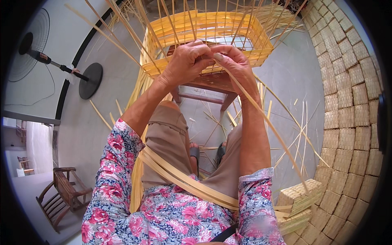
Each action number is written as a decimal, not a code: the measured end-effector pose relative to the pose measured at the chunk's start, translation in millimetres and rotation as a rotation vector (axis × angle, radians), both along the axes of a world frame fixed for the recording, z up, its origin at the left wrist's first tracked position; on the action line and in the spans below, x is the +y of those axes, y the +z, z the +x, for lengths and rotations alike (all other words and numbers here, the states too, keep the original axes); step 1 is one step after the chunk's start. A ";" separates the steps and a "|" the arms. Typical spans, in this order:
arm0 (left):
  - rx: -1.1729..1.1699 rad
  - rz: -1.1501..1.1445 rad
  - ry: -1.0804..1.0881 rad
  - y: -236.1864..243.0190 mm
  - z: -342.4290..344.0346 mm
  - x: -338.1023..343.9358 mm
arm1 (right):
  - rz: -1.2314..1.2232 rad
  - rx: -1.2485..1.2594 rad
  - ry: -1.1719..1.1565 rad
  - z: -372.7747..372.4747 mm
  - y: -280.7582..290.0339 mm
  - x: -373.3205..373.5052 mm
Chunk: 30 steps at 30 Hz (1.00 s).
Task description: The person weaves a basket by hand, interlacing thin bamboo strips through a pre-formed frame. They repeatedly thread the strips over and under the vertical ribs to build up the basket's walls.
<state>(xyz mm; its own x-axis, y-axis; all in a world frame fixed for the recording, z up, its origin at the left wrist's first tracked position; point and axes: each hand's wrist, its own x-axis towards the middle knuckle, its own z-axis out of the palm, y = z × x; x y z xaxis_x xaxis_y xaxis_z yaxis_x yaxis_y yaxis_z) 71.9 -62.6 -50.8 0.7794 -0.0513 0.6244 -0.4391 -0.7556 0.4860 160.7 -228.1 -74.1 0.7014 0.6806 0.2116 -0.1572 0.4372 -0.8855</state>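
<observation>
A half-woven yellow bamboo-strip basket (171,21), with long upright stakes rising from it, rests on a wooden stool (202,80) in front of me. My left hand (185,62) and my right hand (233,68) meet at the basket's near edge, both pinched on a thin bamboo strip (285,148). The strip runs from my fingertips down past my right forearm toward the lower right. The exact spot between my fingertips is partly hidden. More flat strips (171,171) lie across my lap.
A black standing fan (90,80) and a wooden chair (67,196) are at left. Stacks of woven blocks (347,134) line the right side, with loose pieces (300,192) beside my right arm. Cut strips (304,130) litter the floor around the stool and at the back.
</observation>
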 end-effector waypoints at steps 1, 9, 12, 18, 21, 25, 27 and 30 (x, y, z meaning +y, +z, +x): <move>-0.012 0.013 -0.009 -1.1 0.2 0.1 | -0.036 -0.059 -0.042 4.0 -5.9 -0.2; 0.054 -0.101 0.066 -1.4 -0.6 -4.3 | -0.057 0.165 -0.346 -8.8 -4.0 -2.1; 0.102 -0.229 0.168 -0.4 4.5 -12.7 | 0.011 0.457 -0.298 -13.6 -8.1 -6.2; 0.038 0.123 0.368 -6.3 16.5 -19.2 | -0.042 0.233 -0.354 -43.7 -1.9 1.2; 0.100 0.243 0.414 -2.4 12.0 -23.3 | -0.189 -0.247 -0.425 -43.6 -5.4 2.1; 0.185 0.374 0.471 -6.1 3.1 -12.1 | -0.203 -0.114 -0.384 -39.2 -14.5 -9.4; 0.126 0.360 0.431 -6.1 -10.9 -1.6 | -0.180 0.226 -0.348 -28.1 -15.4 -30.2; 0.127 0.335 0.428 -1.9 -46.6 7.0 | -0.066 0.484 -0.386 -13.3 -18.0 -53.6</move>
